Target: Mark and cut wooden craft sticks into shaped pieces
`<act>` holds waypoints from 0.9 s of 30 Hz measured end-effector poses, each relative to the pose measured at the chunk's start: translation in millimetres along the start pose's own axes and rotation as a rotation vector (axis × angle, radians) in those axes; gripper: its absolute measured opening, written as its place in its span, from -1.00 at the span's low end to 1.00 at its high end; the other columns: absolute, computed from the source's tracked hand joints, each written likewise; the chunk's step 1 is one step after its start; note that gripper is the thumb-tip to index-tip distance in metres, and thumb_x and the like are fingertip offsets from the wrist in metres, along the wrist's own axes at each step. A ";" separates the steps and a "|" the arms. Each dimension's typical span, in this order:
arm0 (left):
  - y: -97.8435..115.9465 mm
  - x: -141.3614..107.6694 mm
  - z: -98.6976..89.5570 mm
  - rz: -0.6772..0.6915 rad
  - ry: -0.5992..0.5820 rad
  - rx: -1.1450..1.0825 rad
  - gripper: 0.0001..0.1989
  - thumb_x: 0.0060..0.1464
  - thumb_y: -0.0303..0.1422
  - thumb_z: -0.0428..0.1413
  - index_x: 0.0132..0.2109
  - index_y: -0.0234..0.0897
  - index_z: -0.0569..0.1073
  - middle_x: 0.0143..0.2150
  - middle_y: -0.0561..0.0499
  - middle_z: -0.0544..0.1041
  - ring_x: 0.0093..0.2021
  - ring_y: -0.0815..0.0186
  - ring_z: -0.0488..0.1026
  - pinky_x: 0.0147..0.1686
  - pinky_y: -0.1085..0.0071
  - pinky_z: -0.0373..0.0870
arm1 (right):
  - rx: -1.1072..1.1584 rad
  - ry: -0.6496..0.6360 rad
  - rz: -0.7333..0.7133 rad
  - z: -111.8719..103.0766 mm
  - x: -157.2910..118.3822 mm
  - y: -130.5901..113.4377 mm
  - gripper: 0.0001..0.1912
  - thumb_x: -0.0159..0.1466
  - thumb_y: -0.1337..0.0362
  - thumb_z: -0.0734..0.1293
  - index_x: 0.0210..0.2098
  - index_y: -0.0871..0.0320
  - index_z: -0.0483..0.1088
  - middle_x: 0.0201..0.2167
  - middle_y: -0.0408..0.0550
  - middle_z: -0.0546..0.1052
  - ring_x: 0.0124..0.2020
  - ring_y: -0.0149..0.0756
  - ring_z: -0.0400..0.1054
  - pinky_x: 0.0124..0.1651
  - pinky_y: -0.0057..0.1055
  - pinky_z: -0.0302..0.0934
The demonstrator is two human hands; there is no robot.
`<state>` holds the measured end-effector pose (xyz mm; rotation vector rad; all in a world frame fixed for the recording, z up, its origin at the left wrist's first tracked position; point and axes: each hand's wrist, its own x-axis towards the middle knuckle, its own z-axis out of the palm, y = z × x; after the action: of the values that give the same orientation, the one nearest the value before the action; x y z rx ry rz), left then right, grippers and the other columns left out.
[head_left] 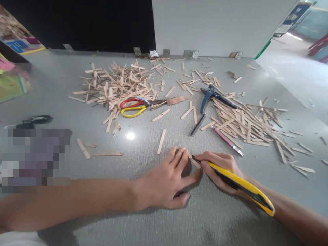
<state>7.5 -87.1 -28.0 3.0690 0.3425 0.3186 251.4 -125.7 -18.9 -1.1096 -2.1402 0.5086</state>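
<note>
My right hand [220,167] is closed around a yellow and black utility knife [238,186], held slantwise with its tip pointing left. The tip meets a small wooden craft stick [195,161] lying on the grey tabletop [143,225]. My left hand [174,177] rests palm down, fingers spread, with the fingertips at the ends of that stick. Part of the stick is hidden by the hands. Just beyond my left fingers lies another loose craft stick [161,141].
Behind are a pile of craft sticks [123,82] and a second pile [238,119]. Red and yellow scissors [133,107], a blue hand tool [208,95], a dark pen-like rod [198,125] and a pink craft knife [227,140] lie between. A black-and-white panel [205,27] stands at the back.
</note>
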 end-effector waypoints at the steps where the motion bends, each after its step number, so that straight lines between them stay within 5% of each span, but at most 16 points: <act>1: 0.1 -0.1 -0.4 0.001 -0.002 0.005 -0.29 0.34 -0.03 0.09 0.46 -0.33 0.25 0.30 -0.49 0.48 0.33 -0.35 0.39 0.29 -0.24 0.24 | 0.006 -0.004 0.004 0.2 -0.5 0.7 -0.81 0.53 0.37 0.20 -0.06 0.15 0.45 -0.44 -0.15 0.55 -0.54 -0.42 0.44 -0.46 -0.49 0.29; 27: 0.0 0.8 -0.2 -0.001 -0.033 0.019 -0.30 0.36 -0.01 0.05 0.48 -0.27 0.25 0.29 -0.45 0.49 0.34 -0.34 0.39 0.28 -0.31 0.25 | 0.086 -0.009 0.079 -0.1 -8.3 5.0 -0.85 0.50 0.38 0.24 -0.07 0.09 0.45 -0.49 -0.23 0.48 -0.56 -0.43 0.39 -0.45 -0.47 0.23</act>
<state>8.2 -86.9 -27.7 3.0883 0.3477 0.2659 257.8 -129.7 -24.9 -1.1485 -2.0686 0.6369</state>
